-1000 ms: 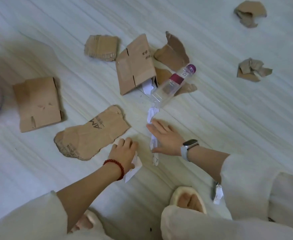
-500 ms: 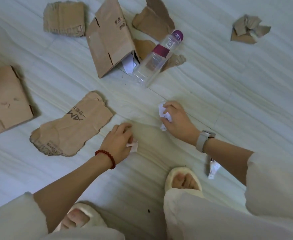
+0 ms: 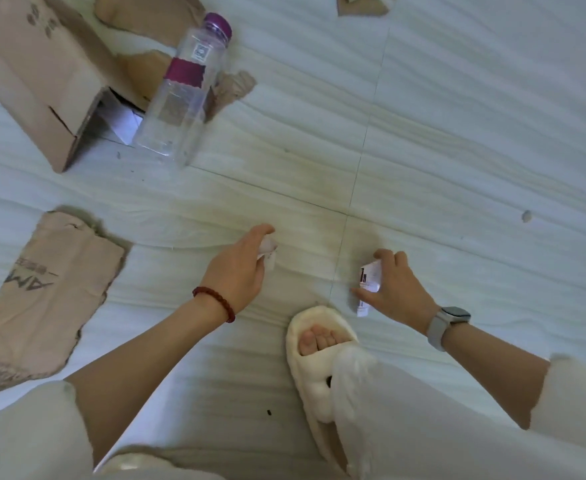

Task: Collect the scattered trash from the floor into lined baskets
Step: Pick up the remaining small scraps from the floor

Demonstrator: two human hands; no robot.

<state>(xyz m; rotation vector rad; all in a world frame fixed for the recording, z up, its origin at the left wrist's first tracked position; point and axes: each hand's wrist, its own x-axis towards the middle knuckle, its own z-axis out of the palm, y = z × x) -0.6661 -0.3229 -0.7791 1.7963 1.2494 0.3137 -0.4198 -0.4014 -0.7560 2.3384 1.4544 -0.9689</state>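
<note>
My left hand point(image 3: 237, 271), with a red bead bracelet, hovers low over the pale floor, its fingers closed on a crumpled white paper point(image 3: 268, 247). To the right, my right hand point(image 3: 397, 289), with a grey watch, pinches a printed white wrapper point(image 3: 369, 276) between fingers and thumb; the wrapper's lower end reaches the floor beside my slipper. A clear plastic bottle point(image 3: 180, 98) with a purple cap lies at the upper left. A torn cardboard piece point(image 3: 32, 306) lies at the left. No basket is in view.
A folded cardboard sheet point(image 3: 38, 81) lies at the top left with a white paper scrap point(image 3: 120, 117) poking out beneath it. More cardboard scraps point(image 3: 360, 5) sit at the top edge. My cream slipper point(image 3: 319, 362) stands just under the right hand. A small speck point(image 3: 526, 216) lies at the right.
The view has dropped closer to the floor. My right hand swung back from the spot below the bottle to the wrapper by the slipper and gripped it. My left hand lifted with its paper.
</note>
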